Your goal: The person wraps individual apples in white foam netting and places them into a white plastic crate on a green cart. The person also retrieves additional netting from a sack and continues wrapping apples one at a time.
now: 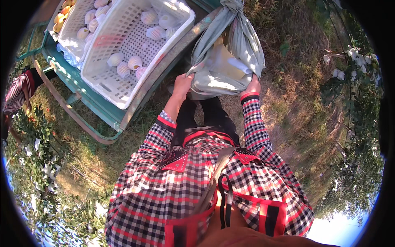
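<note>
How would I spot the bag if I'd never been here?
Find the green cart carrying white crates. To its right, a left hand and right hand grip a grey bag. Unlike the stiff crates, it's soft and creased.

Fruits in a crate on the cart, left of the bag.

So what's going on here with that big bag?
A person in a checked shirt is holding a grey cloth bag open. The left hand grips one side of its edge and the right hand the other. Something pale shows inside, but I can't tell what. To the left, a big white crate sits on a green cart, with some round things in foam nets inside that look like fruit.
</note>
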`<state>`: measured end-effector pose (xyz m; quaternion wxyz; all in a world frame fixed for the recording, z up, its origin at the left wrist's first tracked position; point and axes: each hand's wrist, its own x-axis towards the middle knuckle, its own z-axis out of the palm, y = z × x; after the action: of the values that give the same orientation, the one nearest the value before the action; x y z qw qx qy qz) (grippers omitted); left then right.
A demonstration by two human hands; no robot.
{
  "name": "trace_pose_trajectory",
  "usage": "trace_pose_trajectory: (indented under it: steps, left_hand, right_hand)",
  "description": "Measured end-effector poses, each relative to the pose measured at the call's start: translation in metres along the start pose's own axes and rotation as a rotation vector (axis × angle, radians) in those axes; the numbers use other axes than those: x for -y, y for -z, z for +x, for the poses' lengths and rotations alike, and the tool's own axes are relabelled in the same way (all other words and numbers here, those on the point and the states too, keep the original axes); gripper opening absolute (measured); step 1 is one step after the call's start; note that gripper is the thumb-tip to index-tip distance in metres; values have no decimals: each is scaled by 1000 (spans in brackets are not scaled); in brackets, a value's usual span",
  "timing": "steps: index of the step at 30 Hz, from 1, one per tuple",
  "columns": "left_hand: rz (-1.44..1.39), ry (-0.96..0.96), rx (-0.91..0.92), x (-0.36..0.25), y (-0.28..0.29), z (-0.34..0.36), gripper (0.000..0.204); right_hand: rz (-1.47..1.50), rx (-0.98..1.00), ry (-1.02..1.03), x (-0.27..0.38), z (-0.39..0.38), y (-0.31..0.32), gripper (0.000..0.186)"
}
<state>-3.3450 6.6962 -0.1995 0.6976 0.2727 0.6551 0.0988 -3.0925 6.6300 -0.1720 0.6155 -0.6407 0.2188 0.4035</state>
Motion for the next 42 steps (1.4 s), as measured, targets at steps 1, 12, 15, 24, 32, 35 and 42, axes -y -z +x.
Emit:
trace_pose_trajectory:
  steps: [1,12,15,24,32,35,42]
  left_hand:
    - [540,-296,-108,3,9,16,38]
    - [1269,-533,445,-64,-140,29,83]
    - [991,-334,328,-47,-156,58,89]
    - [876,-221,-258,26,-143,162,95]
    - [775,-101,-253,58,-150,165,93]
    - [741,-75,-266,69,-146,158,92]
    - [670,-50,-281,83,-144,162,89]
  right_hand:
    - [-6,25,37,-3,-4,2,44]
    - [-209,128,251,-19,-19,15,39]
    - [-292,146,307,-16,-30,15,39]
    - [-709,260,321,-37,-86,9,41]
    - [-499,407,198,-26,-106,18,38]
    - [-442,410,169,-26,-104,33,35]
    - [-635,348,189,-38,-113,36,37]
